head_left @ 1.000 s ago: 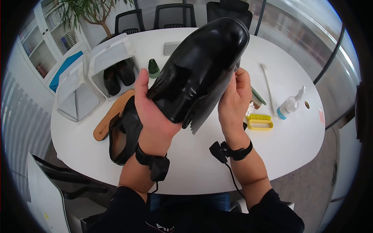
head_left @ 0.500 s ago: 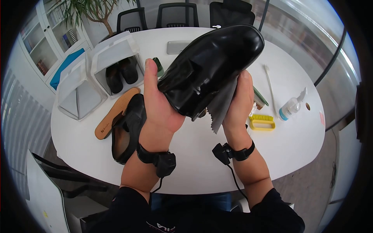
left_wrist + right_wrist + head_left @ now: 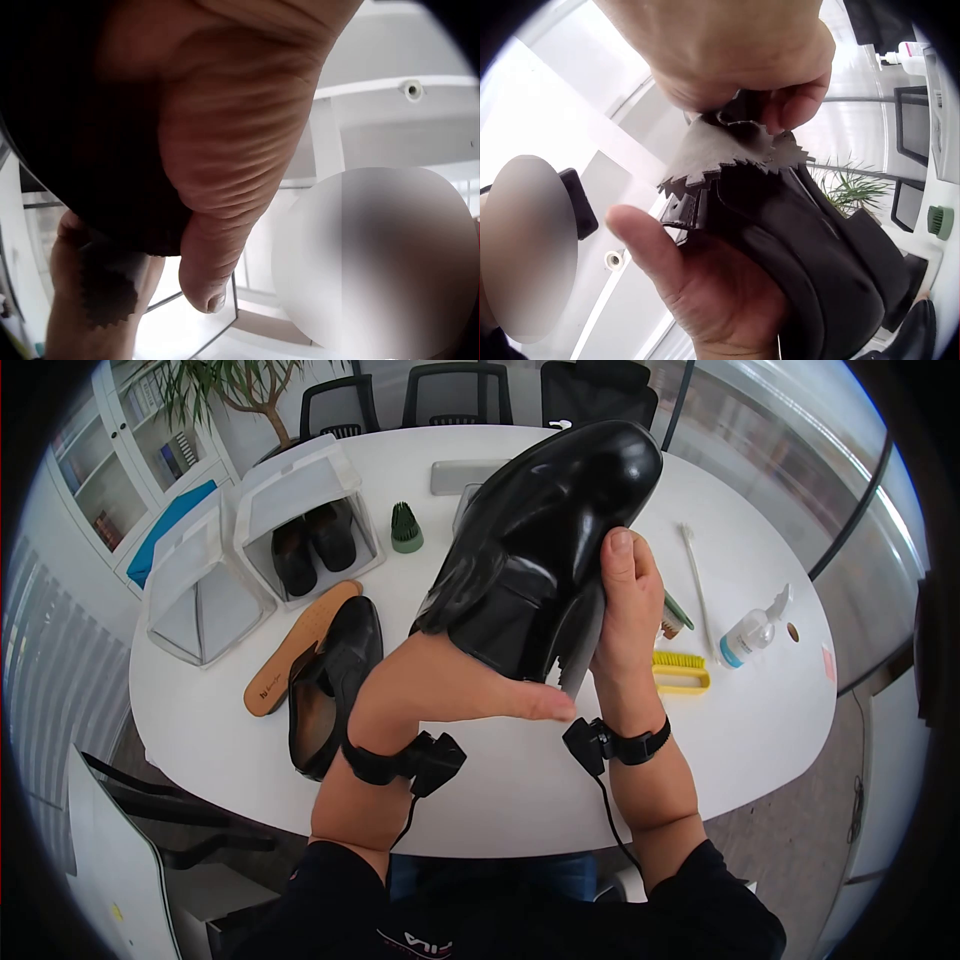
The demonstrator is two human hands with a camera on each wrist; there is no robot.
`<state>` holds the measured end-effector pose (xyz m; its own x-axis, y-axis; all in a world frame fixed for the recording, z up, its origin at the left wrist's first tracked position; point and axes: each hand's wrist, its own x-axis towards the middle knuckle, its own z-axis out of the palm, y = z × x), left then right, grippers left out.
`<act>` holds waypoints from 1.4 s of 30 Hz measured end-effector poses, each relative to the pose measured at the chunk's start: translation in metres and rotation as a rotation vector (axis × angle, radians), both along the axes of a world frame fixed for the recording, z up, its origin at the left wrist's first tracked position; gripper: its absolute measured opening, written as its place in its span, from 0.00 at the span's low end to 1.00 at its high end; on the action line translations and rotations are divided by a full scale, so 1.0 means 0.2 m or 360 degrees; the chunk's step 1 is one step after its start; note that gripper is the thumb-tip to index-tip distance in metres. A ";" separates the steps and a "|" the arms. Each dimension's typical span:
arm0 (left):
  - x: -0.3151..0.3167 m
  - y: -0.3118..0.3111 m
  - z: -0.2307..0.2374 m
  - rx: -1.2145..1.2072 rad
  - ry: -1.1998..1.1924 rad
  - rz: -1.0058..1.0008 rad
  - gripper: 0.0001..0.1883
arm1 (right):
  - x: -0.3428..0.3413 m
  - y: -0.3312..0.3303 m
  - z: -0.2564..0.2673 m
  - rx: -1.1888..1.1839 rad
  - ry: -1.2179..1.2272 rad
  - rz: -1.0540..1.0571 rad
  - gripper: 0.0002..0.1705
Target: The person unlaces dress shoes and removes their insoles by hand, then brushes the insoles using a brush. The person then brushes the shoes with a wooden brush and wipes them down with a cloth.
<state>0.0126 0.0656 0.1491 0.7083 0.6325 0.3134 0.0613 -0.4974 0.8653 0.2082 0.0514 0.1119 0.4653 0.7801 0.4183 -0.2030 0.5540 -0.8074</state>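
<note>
A glossy black leather shoe (image 3: 565,525) is held up over the table, toe pointing to the far right. My left hand (image 3: 440,685) holds it from below at the heel end, thumb stretched out to the right; its other fingers are hidden behind the shoe in the head view. At the shoe's right side, my right hand (image 3: 632,610) grips a grey cloth (image 3: 720,150) with zigzag edges, which lies against the shoe near its opening. The thumb of that hand rests on the upper.
Another black shoe (image 3: 358,635) and a tan insole (image 3: 275,680) lie at left, before white boxes (image 3: 300,478), one holding dark shoes. A green brush (image 3: 407,532) stands behind. At right are a yellow brush (image 3: 682,687), a green-backed brush (image 3: 676,612), a white stick (image 3: 698,580) and a spray bottle (image 3: 745,640).
The shoe swung right, then turned more upright. My left hand rolled so its thumb now points right instead of up. The right hand moved right with the cloth, its thumb now on the upper.
</note>
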 end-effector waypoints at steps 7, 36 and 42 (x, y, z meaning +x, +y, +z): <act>0.05 0.05 -0.17 -0.0392 -0.0896 -0.0104 0.42 | -0.15 -0.03 -0.04 0.0095 -0.0555 -0.0579 0.23; 0.11 0.05 -0.08 -0.0638 -0.1276 -0.0037 0.24 | -0.08 -0.15 0.09 0.0098 -0.1260 -0.0505 0.30; 0.03 0.14 -0.07 -0.0925 -0.2007 -0.0158 0.24 | -0.30 -0.25 0.05 0.0353 -0.1798 -0.0478 0.28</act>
<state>0.0186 0.0942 0.1357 0.1963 0.8553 0.4795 -0.9202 -0.0082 0.3914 0.1476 0.0005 0.1217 -0.1020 0.5619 0.8209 0.7238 0.6080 -0.3262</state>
